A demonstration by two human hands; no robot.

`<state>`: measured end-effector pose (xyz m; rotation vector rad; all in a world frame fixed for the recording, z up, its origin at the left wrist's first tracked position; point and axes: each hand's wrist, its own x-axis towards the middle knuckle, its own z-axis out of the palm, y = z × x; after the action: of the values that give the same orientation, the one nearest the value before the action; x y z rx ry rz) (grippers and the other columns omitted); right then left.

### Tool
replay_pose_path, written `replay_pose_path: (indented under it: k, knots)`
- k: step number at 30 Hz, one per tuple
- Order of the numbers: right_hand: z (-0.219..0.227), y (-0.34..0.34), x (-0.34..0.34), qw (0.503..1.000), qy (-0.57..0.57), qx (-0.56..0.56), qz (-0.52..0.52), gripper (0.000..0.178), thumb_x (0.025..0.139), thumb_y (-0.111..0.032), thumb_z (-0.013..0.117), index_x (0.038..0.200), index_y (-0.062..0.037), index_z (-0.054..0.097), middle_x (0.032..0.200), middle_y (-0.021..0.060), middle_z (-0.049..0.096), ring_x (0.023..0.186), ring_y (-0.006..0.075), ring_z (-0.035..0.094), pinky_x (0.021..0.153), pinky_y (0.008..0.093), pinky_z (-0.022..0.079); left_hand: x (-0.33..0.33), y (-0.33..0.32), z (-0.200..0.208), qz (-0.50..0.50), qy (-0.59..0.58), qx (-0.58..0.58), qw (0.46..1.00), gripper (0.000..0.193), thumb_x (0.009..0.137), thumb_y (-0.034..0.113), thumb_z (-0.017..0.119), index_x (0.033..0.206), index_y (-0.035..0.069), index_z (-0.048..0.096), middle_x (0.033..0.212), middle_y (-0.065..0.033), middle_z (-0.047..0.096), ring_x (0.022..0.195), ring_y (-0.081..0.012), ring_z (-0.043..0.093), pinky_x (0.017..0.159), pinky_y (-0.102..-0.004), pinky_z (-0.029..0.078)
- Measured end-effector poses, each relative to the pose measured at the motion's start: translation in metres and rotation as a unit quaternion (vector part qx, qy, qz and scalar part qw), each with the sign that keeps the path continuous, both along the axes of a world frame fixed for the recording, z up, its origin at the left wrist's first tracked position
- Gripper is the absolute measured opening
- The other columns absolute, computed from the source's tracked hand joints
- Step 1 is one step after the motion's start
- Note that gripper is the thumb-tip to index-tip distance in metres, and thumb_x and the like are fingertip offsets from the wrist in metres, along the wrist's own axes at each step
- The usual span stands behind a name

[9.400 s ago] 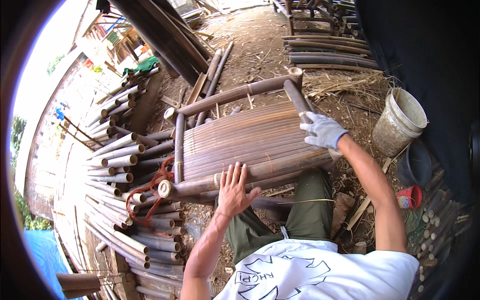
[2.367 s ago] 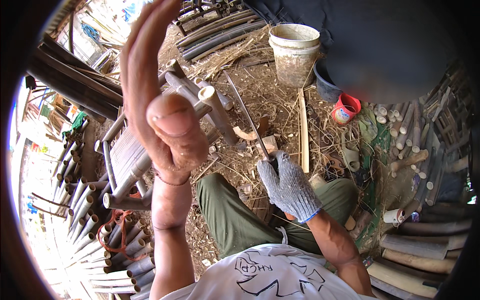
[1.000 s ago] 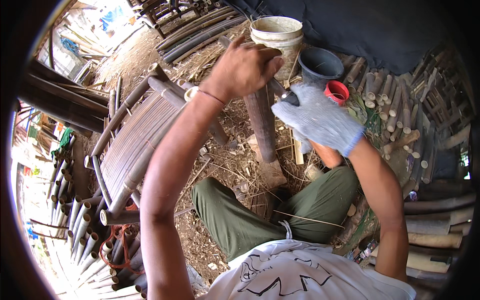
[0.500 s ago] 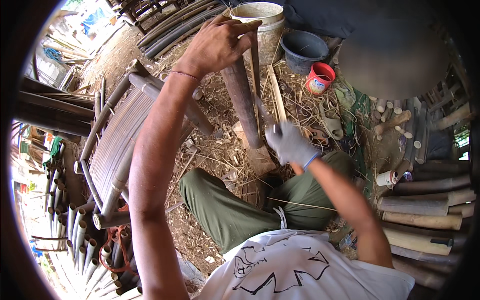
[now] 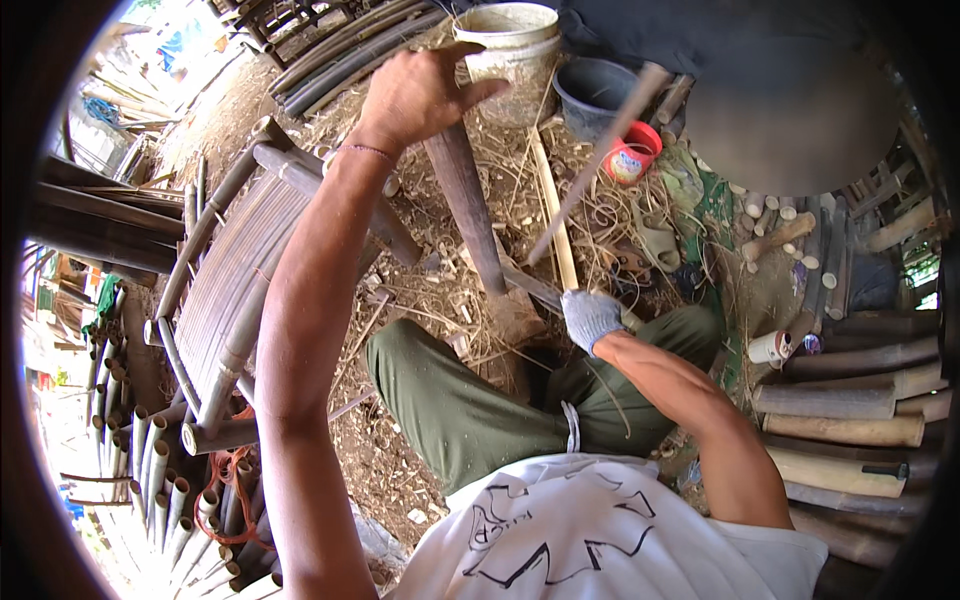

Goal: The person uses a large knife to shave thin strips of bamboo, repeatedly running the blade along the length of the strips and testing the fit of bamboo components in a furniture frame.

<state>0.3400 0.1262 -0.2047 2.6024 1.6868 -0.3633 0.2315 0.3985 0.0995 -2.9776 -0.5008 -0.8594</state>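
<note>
My bare left hand (image 5: pixel 420 92) is raised at the upper end of a dark, tapering bamboo piece (image 5: pixel 465 200), thumb and forefinger spread apart. Whether its other fingers touch the bamboo is hidden. The lower end of that piece rests on a wooden block (image 5: pixel 518 318) between my legs. My right hand (image 5: pixel 592 318), in a grey glove, is closed round a knife whose blade (image 5: pixel 532 286) points left toward the foot of the bamboo. A motion-blurred dark strip (image 5: pixel 600 160) slants in the air beyond the glove, apart from both hands.
A pale bamboo strip (image 5: pixel 553 205) lies on ground littered with shavings. Farther off stand a white bucket (image 5: pixel 515 85), a black tub (image 5: pixel 585 110) and a red container (image 5: pixel 630 155). A bamboo chair (image 5: pixel 235 290) is at left; cut bamboo lengths (image 5: pixel 840 430) are stacked at right.
The dark strip has come away from my left hand and the bamboo, moving right. The left hand's fingers have spread. My right hand has lowered slightly with the knife, its blade now lying flatter.
</note>
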Motion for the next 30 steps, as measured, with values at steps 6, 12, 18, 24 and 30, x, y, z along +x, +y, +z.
replay_pose_path:
  k: [6,12,18,24,30]
  knots:
    - [0.007,-0.003,-0.012,0.897,0.417,-0.123,-0.085,0.028,0.086,-0.026,0.057,0.081,0.0004,0.066,0.075,0.0232,0.069,0.068,0.0377,0.069,0.063,0.0446,0.058,-0.039,0.014,0.047,-0.003,0.305,-0.225,0.925,0.045,0.077,0.020,0.075,0.117,0.001,0.065,0.104,-0.0123,0.068,0.086,-0.0223,0.067,0.075,-0.0316,0.056]
    - [-0.009,-0.018,-0.040,0.810,0.539,-0.031,-0.227,0.033,0.089,-0.032,0.066,0.087,-0.0003,0.058,0.069,0.0130,0.058,0.050,0.0251,0.059,0.048,0.0417,0.054,-0.131,0.013,0.059,0.054,-0.041,-0.354,0.933,0.035,0.088,0.015,0.073,0.118,-0.001,0.066,0.095,-0.0071,0.072,0.078,-0.0116,0.067,0.072,-0.0240,0.057]
    - [0.064,-0.022,-0.047,0.744,0.598,0.211,-0.211,0.028,0.095,-0.026,0.066,0.105,-0.0036,0.053,0.069,0.0026,0.053,0.052,0.0109,0.054,0.046,0.0294,0.049,-0.145,-0.024,0.013,0.041,-0.197,-0.270,0.942,0.037,0.090,0.012,0.075,0.125,0.006,0.070,0.101,-0.0080,0.076,0.083,-0.0094,0.070,0.075,-0.0245,0.057]
    - [0.188,-0.024,-0.076,0.741,0.578,0.322,-0.115,0.027,0.101,-0.023,0.058,0.117,-0.0011,0.057,0.072,0.0036,0.056,0.058,0.0122,0.055,0.053,0.0310,0.048,-0.141,-0.063,-0.072,0.036,-0.205,-0.287,0.935,0.053,0.090,0.006,0.071,0.141,0.010,0.057,0.115,-0.0116,0.073,0.096,-0.0148,0.070,0.083,-0.0310,0.058]
    - [0.237,-0.022,-0.097,0.843,0.359,0.388,0.096,0.030,0.097,-0.016,0.063,0.118,0.0037,0.055,0.082,0.0188,0.066,0.074,0.0305,0.068,0.067,0.0390,0.054,-0.149,-0.097,-0.076,0.001,-0.257,-0.370,0.893,0.041,0.083,-0.005,0.077,0.117,0.005,0.055,0.102,-0.0079,0.071,0.100,-0.0141,0.069,0.086,-0.0288,0.058]
